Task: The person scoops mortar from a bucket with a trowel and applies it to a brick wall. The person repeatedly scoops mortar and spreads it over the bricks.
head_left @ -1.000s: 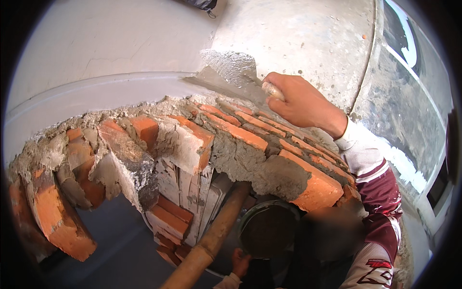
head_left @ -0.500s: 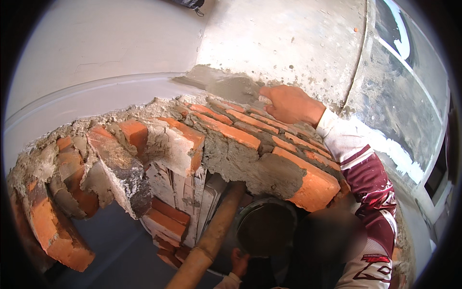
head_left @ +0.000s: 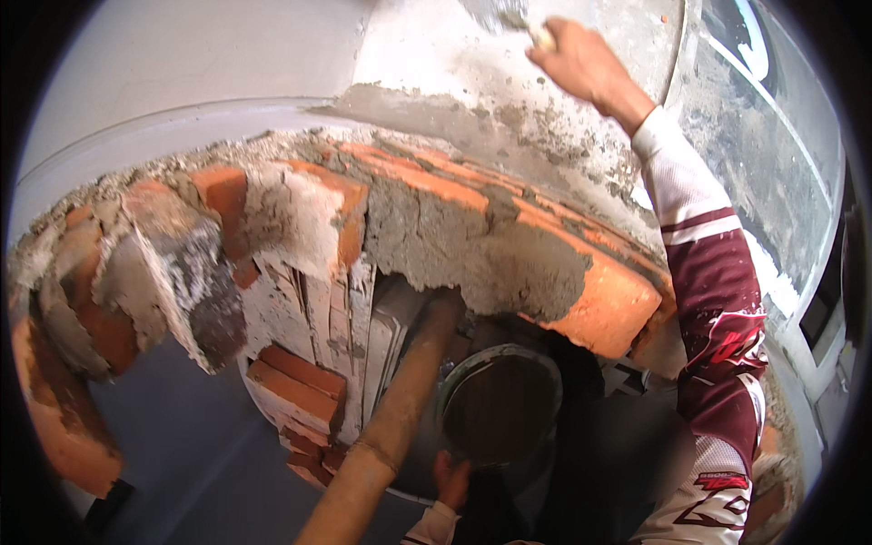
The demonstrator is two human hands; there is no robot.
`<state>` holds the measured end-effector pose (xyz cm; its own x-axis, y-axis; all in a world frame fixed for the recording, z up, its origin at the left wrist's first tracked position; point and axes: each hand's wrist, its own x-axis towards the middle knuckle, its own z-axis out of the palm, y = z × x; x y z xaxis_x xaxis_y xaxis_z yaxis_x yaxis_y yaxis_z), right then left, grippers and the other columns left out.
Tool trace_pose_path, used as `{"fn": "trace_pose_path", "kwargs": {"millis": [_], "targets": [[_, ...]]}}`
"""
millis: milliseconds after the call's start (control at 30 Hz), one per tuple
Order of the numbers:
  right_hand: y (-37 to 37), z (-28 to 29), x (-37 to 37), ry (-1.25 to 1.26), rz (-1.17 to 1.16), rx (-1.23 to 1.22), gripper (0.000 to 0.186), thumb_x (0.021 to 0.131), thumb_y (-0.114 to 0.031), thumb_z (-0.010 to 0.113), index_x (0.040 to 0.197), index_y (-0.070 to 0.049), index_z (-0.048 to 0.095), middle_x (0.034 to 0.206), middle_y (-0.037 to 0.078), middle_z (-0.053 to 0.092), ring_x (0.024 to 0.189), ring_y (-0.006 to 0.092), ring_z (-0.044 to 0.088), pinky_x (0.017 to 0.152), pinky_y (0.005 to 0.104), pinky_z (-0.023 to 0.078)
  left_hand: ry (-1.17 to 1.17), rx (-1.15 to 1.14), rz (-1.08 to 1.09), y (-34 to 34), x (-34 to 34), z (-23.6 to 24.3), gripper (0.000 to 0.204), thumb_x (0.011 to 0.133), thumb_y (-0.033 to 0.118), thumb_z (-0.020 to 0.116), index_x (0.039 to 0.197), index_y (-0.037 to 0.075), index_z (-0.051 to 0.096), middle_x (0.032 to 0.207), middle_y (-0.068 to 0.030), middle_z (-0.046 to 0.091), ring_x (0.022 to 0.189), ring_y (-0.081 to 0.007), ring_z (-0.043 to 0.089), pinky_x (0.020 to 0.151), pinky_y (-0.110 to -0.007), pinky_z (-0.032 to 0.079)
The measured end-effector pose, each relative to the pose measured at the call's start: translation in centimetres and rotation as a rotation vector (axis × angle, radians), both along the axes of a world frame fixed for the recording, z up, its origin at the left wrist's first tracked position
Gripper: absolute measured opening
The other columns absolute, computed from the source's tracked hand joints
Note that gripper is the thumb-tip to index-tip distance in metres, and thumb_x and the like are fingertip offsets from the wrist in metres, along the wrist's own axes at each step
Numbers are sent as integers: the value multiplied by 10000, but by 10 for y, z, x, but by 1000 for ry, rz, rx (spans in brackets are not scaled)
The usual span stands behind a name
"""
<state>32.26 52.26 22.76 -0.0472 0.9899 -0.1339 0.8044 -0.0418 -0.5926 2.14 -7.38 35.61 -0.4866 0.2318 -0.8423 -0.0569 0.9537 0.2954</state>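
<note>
My right hand (head_left: 581,64) is closed around the pale handle of a trowel (head_left: 495,14), whose grey blade is raised against the upper wall at the top edge. Below it runs rough brickwork (head_left: 618,300) with wet grey mortar (head_left: 454,236) smeared over its face and joints. Low in the middle, my left hand (head_left: 452,477) has its fingers curled at the rim of a round bucket (head_left: 440,409), which holds a dark, dull content I cannot make out. A thick bamboo pole (head_left: 391,427) slants up beside the bucket, under the bricks.
Stacked loose bricks (head_left: 300,391) lie below, left of the pole. Broken brick ends (head_left: 64,427) jut out at the left over a dim grey drop. At the right is a glazed window (head_left: 772,136) with white smears. A pale plastered wall (head_left: 209,54) fills the upper left.
My right hand and trowel have moved up the wall, away from the top of the brickwork. The whole scene sits higher in the picture. My left hand stays at the bucket.
</note>
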Motion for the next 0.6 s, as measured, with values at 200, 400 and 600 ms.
{"fn": "trace_pose_path", "kwargs": {"millis": [200,400,600], "targets": [[-57,150,-29,353,-203,203,304,877,-144,536,1040,94,631,682,191,630,476,221,590,382,354,438,-98,48,163,6,-1,-5,274,804,-68,563,1021,72,470,1030,-29,546,883,-101,546,730,-255,491],[-197,132,-68,820,-155,535,263,930,-171,536,819,39,650,522,71,569,345,140,477,320,279,360,-107,148,176,-43,-17,-24,262,794,-100,522,971,83,462,943,-30,565,782,-107,568,662,-250,495],[-431,73,-78,737,-419,90,214,905,-174,666,1033,-13,606,746,-16,565,643,58,496,565,237,418,-182,231,185,-66,-27,-36,251,785,-107,513,949,69,443,913,-38,567,747,-112,570,663,-277,533]]}}
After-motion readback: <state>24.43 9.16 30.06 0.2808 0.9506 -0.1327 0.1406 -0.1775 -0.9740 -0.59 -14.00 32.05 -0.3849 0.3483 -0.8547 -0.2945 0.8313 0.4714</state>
